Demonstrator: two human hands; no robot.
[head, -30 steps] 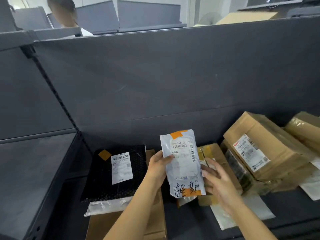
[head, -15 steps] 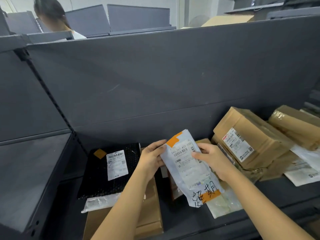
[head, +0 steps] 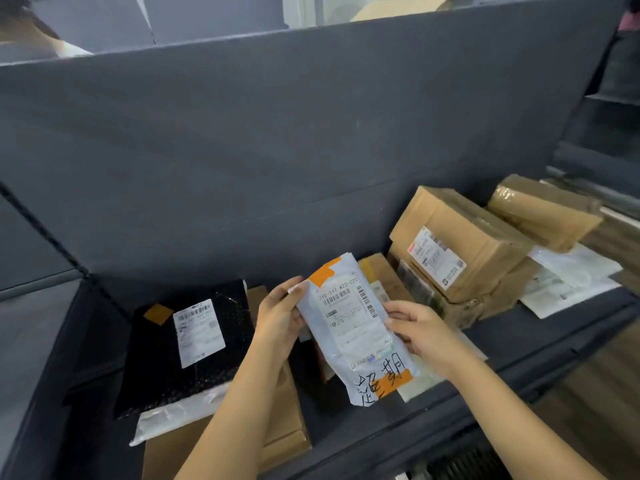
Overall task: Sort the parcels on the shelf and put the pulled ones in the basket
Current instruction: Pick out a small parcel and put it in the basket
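Above the shelf (head: 540, 344), both the left hand (head: 280, 318) at nine o'clock and right hand (head: 420, 332) at three grasp the white poly mailer (head: 353, 327), seemingly light, limp, slick, best pinched by its edges.

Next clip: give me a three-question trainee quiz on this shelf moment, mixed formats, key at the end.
1. True or false: the white plastic mailer with orange tape is gripped by both the left hand and the right hand.
2. Which lies farthest left on the dark shelf? A) black bubble mailer with a white label B) large brown cardboard box with a white label C) tape-wrapped brown parcel
3. Fill in: the marker writing sits near the held mailer's ___ end.

Key: 1 true; 2 A; 3 lower
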